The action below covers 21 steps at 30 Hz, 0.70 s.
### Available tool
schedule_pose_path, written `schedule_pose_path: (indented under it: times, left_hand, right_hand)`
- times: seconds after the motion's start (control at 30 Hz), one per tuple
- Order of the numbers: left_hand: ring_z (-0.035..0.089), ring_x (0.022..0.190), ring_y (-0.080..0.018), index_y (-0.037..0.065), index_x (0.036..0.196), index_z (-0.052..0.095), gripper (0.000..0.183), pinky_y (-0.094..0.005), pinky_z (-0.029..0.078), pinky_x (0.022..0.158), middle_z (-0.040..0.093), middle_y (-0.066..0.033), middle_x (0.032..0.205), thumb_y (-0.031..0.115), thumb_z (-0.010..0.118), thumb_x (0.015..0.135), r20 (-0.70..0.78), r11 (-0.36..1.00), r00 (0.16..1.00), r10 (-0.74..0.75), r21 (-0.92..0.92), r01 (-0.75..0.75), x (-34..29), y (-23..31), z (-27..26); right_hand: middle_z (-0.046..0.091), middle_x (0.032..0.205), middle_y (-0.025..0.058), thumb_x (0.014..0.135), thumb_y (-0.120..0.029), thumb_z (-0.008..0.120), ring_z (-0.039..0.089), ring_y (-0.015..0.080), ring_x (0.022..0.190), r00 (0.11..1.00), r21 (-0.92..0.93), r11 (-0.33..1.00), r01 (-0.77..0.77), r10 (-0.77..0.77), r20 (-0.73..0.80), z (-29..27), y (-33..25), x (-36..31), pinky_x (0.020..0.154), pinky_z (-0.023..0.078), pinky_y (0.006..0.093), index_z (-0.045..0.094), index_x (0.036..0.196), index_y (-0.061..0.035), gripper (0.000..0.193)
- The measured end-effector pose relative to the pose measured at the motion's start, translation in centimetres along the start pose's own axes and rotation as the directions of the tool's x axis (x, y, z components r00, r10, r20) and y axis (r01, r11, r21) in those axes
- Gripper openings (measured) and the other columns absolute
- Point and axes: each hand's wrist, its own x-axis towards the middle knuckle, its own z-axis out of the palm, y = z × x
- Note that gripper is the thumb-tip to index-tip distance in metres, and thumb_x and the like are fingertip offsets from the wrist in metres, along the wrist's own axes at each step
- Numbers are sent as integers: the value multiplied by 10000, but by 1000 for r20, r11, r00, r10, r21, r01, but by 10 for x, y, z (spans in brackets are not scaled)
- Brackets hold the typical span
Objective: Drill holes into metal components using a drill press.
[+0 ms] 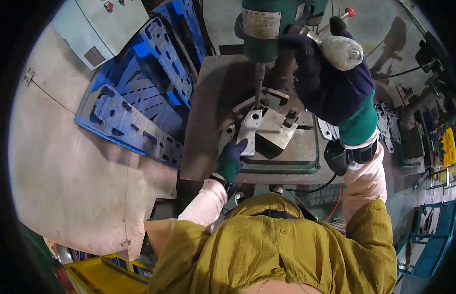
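Note:
A green drill press (259, 41) stands over the metal worktable, its spindle (259, 83) pointing down at a flat grey metal plate (249, 130) with holes. The plate rests against a steel fixture block (277, 128) on the press base (282, 165). My left hand (231, 158), in a dark glove with a green cuff, grips the plate's near left end. My right hand (328, 83), gloved the same way, is raised beside the drill head, closed around a feed lever (341, 53) wrapped in clear plastic. Its fingers are partly hidden. Whether the bit touches the plate, I cannot tell.
Blue plastic pallets (125, 117) lean left of the table, below a pale control box (100, 34). Several grey metal plates (387, 122) lie on the right side. A red-knobbed lever (349, 12) sticks out behind my right hand. A blue rack (431, 237) stands lower right.

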Motion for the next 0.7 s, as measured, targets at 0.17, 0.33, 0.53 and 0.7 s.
schedule_pose_path:
  times: [0.17,0.33,0.53,0.7]
  left_hand:
    - [623,917,-270,36,1247,621,518,-410,477,824,685,-131,1045,400,681,883,-243,999,968,53,5,-53,-20,-80,-74]
    - [623,946,-253,16,1238,621,547,-392,478,852,676,-136,1129,433,680,887,-394,996,918,-46,57,75,-7,-111,-106]
    - [566,1165,-389,11,1302,567,705,-419,440,965,600,-225,1281,568,609,874,-458,947,887,53,306,102,20,-127,-94]
    - [430,1344,-355,-15,1375,488,777,-403,353,1096,490,-232,1418,547,624,857,-586,829,793,168,520,208,40,-146,-69]
  right_hand:
    - [676,836,25,1012,-472,457,656,118,754,994,-51,998,-43,38,-99,-37,13,-19,641,511,226,557,1271,31,575]
    - [667,799,17,1003,-456,486,600,115,649,977,5,992,-122,121,-175,-102,29,-35,581,460,244,574,1223,32,543]
    - [476,726,-28,999,-458,492,471,111,647,932,53,999,-14,32,-361,-173,22,-69,592,408,261,562,1213,47,553]
    - [486,741,-28,1003,-445,488,467,121,633,829,34,995,89,-55,-556,-222,11,-108,573,406,269,551,1219,58,551]
